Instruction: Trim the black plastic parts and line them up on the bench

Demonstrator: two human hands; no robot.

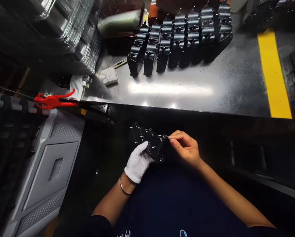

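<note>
My left hand (137,163), in a white glove, grips a black molded plastic part (149,141) from below, its thumb lying on the face. Small pegs and ring-shaped bosses stand out along the part's edges. My bare right hand (185,146) is at the part's right corner, thumb and forefinger pinched on something thin and small by the corner ring. What exactly sits between those fingertips is too small to name. Both hands are in front of the table's near edge, above my dark shirt.
On the metal table (187,89) stand several rows of stacked black parts (179,39). A red air blow gun (54,100) hangs at the table's left corner beside a grey crate (50,168). Plastic-wrapped stacks (75,36) rise at the upper left. Yellow tape (274,75) crosses the right side.
</note>
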